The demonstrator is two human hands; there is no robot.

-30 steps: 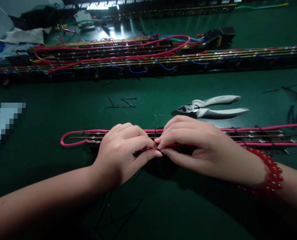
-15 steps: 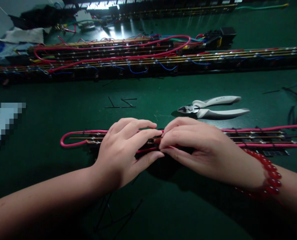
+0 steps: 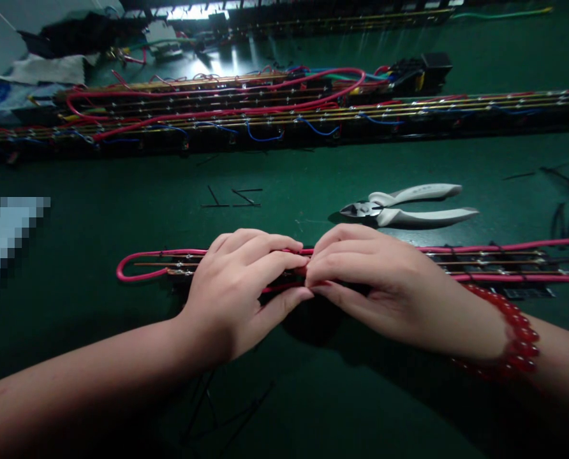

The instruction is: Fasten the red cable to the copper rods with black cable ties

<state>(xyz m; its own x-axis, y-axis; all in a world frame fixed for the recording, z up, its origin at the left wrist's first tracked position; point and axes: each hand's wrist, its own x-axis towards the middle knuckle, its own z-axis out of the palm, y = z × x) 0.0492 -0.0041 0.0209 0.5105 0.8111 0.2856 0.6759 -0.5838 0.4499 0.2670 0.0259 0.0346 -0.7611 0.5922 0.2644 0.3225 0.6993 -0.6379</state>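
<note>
A narrow black strip assembly point(image 3: 488, 262) with brass-coloured rods lies across the green table. A red cable point(image 3: 124, 261) runs along both its long edges and loops past its left end. My left hand point(image 3: 246, 280) curls over the strip left of its middle, fingers on the far side and thumb on the near side. Close against it, my right hand point(image 3: 380, 274) has its fingertips pinched together above the strip; what they hold is hidden. A red bead bracelet point(image 3: 518, 331) circles my right wrist. Thin black zip ties bind the cable to the strip.
White-handled pliers point(image 3: 409, 207) lie partly spread just beyond my right hand. Several black tie offcuts point(image 3: 246, 196) are scattered on the table point(image 3: 136, 178). Longer wired strips point(image 3: 275, 118) with red and blue wires cross the back. A pixelated pale patch is at left.
My left fingers have lowered slightly and drawn closer to the strip. My right hand has hardly moved, and the strip and pliers are where they were.
</note>
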